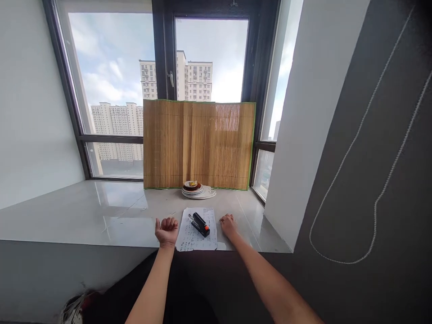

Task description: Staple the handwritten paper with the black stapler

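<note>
A black stapler [200,225] with an orange-red part at its near end lies on sheets of paper [212,243] covered in handwriting. My left hand [167,230] rests just left of the paper, palm up, its fingers curled in and the thumb sticking out; I see nothing held in it. To the right of the paper, my right hand [229,225] lies back up on the sill with its fingers bent together. A small dark bit shows at its fingertips, too small to name. Neither hand touches the stapler.
The tiled windowsill [131,225] carries a stack of plates [193,191] behind the paper. A bamboo mat [199,144] stands upright against the window. A beaded blind chain [375,216] hangs at the right, by the dark wall.
</note>
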Demonstrator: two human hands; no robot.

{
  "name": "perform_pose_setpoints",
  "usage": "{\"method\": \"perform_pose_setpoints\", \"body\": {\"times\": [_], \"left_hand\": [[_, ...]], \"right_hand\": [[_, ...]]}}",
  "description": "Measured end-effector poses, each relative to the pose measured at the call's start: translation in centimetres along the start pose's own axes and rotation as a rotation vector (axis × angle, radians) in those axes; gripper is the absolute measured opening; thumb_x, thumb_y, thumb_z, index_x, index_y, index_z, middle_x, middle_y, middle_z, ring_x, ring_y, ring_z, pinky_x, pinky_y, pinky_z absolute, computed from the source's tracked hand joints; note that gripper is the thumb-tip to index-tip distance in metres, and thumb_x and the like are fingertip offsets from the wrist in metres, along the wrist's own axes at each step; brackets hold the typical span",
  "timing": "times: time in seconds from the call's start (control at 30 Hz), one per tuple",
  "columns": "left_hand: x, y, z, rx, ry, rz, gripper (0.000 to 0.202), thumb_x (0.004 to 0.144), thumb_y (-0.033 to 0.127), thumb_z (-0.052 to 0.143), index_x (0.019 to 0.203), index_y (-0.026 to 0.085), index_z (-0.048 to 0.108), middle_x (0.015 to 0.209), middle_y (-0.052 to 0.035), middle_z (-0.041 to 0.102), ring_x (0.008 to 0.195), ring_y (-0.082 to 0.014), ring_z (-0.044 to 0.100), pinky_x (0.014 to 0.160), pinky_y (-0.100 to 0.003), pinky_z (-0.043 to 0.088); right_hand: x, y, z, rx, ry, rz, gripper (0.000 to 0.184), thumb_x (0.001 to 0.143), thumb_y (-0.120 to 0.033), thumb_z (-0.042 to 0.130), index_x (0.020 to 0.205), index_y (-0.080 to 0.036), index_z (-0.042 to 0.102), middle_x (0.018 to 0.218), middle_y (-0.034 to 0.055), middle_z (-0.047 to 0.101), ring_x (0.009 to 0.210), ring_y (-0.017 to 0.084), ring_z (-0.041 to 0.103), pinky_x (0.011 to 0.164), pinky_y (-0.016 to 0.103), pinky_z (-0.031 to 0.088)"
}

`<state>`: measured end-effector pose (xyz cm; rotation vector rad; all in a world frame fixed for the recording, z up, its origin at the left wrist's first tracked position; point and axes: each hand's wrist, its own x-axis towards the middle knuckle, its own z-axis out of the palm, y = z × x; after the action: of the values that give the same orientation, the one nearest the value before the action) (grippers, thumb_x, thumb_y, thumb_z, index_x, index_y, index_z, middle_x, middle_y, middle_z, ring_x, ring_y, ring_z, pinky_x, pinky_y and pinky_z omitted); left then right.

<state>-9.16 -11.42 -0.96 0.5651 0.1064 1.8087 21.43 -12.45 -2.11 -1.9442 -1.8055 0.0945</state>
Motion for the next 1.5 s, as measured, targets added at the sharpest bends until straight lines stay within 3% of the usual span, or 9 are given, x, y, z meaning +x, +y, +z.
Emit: {"method": "perform_pose_setpoints", "body": {"times": [0.23,0.53,0.77,0.9,0.97,1.07,1.17,1.37,1.5], "left_hand": [[0.2,0.1,-0.4,0.034,-0.018,-0.045,0.065,0.113,0.040,0.037,0.053,0.020,0.021,0.053,0.0017,0.017,0.047,-0.0123,0.024,0.048,-0.029,0.030],[0.4,-0.1,-0.2,0.168,-0.016,-0.046,0.060,0.110,0.031,0.038,0.055,0.020,0.017,0.054,0.0014,0.017,0.048,-0.0129,0.023,0.049,-0.030,0.029],[3.6,-0.4,-1.6,0.718,0.128,0.056,0.048,0.104,0.031,0.040,0.060,0.024,0.022,0.058,0.0027,0.024,0.052,-0.0158,0.035,0.057,-0.030,0.038],[6.5,0.2,-2.5,1.055,0.196,0.088,0.035,0.093,0.029,0.062,0.064,0.025,0.042,0.079,-0.0069,0.057,0.101,-0.0296,0.063,0.089,-0.039,0.050],[7.4,0.4,-3.1,1.218,0.203,0.102,0.022,0.087,0.026,0.067,0.071,0.025,0.051,0.111,-0.0165,0.065,0.139,-0.0386,0.047,0.111,-0.050,0.041],[7.8,0.0,-3.8,1.424,0.133,0.060,0.010,0.080,0.020,0.069,0.080,0.024,0.060,0.141,-0.0197,0.060,0.157,-0.0411,0.028,0.127,-0.062,0.016],[7.7,-0.5,-3.9,1.579,0.017,-0.011,0.012,0.079,0.016,0.069,0.076,0.024,0.062,0.132,-0.0177,0.068,0.152,-0.0412,0.039,0.128,-0.064,0.008],[6.0,0.3,-3.2,1.763,-0.112,-0.010,0.022,0.083,0.010,0.062,0.067,0.023,0.057,0.089,-0.0128,0.068,0.123,-0.0387,0.062,0.113,-0.053,0.041],[5.1,0.4,-2.8,1.831,-0.098,0.101,0.018,0.086,0.005,0.055,0.086,0.020,0.066,0.096,-0.0129,0.067,0.115,-0.0344,0.063,0.107,-0.048,0.046]], "right_hand": [[3.7,-0.8,1.3,0.007,-0.048,0.035,0.040,0.101,-0.020,0.045,0.128,-0.020,0.075,0.143,0.0193,0.061,0.137,0.036,0.050,0.103,0.048,0.044],[3.7,-0.2,0.5,0.019,-0.040,0.028,0.056,0.099,-0.016,0.045,0.153,-0.020,0.061,0.146,0.0164,0.065,0.136,0.031,0.055,0.107,0.042,0.043],[-2.7,8.5,-3.4,-0.016,-0.091,-0.077,0.048,0.104,-0.028,0.050,0.148,-0.028,0.067,0.160,0.0081,0.058,0.147,0.025,0.052,0.120,0.037,0.035],[-5.6,12.5,-4.1,-0.176,-0.029,0.023,0.053,0.107,-0.030,0.042,0.155,-0.024,0.060,0.165,0.0110,0.052,0.152,0.028,0.047,0.124,0.040,0.033],[-5.9,12.7,-4.1,-0.230,-0.013,0.054,0.054,0.106,-0.028,0.042,0.156,-0.025,0.060,0.165,0.0116,0.052,0.151,0.029,0.047,0.123,0.043,0.034],[-5.8,11.8,-4.0,-0.247,-0.011,0.064,0.054,0.104,-0.027,0.042,0.155,-0.028,0.060,0.164,0.0122,0.052,0.149,0.031,0.047,0.119,0.046,0.035],[-5.7,11.1,-4.3,-0.227,-0.008,0.069,0.053,0.105,-0.028,0.042,0.155,-0.028,0.059,0.164,0.0126,0.052,0.148,0.031,0.046,0.119,0.046,0.033],[-6.1,11.1,-5.1,-0.199,-0.009,0.078,0.050,0.104,-0.031,0.044,0.151,-0.029,0.062,0.161,0.0100,0.054,0.145,0.028,0.048,0.116,0.042,0.034],[-6.3,11.0,-5.4,-0.195,-0.008,0.074,0.051,0.105,-0.033,0.041,0.151,-0.028,0.061,0.160,0.0100,0.055,0.144,0.028,0.048,0.115,0.043,0.035]]}}
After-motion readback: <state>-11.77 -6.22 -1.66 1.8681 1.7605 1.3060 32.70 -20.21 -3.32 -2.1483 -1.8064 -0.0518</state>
